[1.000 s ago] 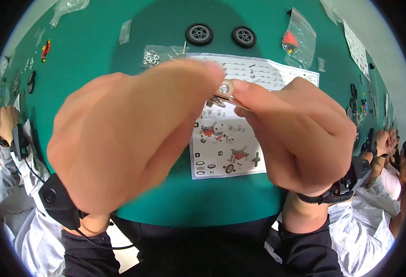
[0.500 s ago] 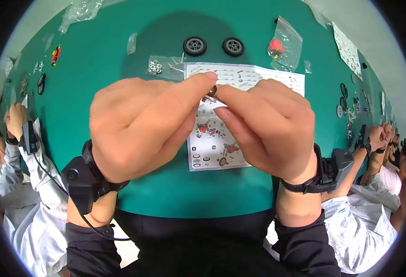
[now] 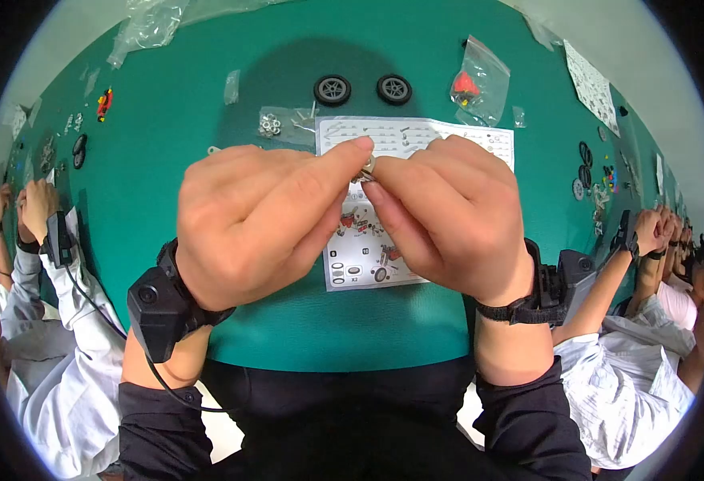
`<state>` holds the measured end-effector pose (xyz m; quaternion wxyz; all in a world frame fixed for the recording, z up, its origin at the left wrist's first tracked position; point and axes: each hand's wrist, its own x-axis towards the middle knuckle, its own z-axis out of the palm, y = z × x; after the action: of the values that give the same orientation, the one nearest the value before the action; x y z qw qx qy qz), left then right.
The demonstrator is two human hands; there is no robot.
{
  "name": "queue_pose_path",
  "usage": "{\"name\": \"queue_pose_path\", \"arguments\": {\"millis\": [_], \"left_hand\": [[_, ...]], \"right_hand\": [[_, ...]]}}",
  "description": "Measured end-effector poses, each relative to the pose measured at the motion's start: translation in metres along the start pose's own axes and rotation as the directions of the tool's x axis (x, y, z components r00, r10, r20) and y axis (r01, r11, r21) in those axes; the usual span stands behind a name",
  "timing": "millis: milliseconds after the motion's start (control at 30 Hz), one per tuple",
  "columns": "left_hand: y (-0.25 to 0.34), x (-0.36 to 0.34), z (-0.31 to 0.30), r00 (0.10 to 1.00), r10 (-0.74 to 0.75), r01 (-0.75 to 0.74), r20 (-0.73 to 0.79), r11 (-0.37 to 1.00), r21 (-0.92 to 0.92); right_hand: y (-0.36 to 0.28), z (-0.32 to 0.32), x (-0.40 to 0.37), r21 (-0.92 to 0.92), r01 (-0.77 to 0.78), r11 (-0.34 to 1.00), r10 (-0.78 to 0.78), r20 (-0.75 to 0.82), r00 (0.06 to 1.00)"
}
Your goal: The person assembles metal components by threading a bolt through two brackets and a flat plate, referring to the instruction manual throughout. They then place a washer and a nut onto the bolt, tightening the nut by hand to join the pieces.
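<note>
My left hand and my right hand meet over a printed instruction sheet. Both are closed, with thumbs and forefingers pinched around one small metal part. Fingertips cover most of that part, so its exact kind does not show. The sheet lies on the green table, partly hidden beneath my hands; its drawings show a red model with wheels. Just left of the sheet's top is a small clear bag with metal nuts and pins. A flat metal piece peeks out beside my left hand.
Two black wheels with grey hubs lie beyond the sheet. A zip bag holds red and yellow parts. Co-workers sit at both sides, one person's hand at left, another person's hand at right, with loose parts before them.
My two hands have drawn slightly closer together, and the right thumb now presses nearer the small part. The view has shifted a little; the pinch stays.
</note>
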<state>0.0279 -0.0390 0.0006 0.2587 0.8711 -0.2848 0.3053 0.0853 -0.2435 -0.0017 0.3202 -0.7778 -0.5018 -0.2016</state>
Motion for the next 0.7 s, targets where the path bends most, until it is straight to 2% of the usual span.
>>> {"name": "queue_pose_path", "arguments": {"millis": [200, 300, 700], "left_hand": [[-0.0018, 0.0024, -0.0038, 0.994, 0.096, -0.099, 0.057, 0.994, 0.055], [-0.0011, 0.0023, -0.0063, 0.989, 0.082, -0.091, 0.121, 0.993, 0.075], [0.0039, 0.0011, -0.0076, 0.980, 0.019, -0.036, 0.199, 0.996, 0.082]], "right_hand": [[-0.0005, -0.0047, -0.0014, 0.007, 0.012, 1.000, -0.013, 0.053, 0.999], [-0.0004, -0.0046, -0.0033, 0.008, 0.005, 1.000, -0.006, 0.101, 0.995], [-0.0018, -0.0062, -0.0007, -0.010, 0.011, 1.000, -0.010, 0.152, 0.988]]}}
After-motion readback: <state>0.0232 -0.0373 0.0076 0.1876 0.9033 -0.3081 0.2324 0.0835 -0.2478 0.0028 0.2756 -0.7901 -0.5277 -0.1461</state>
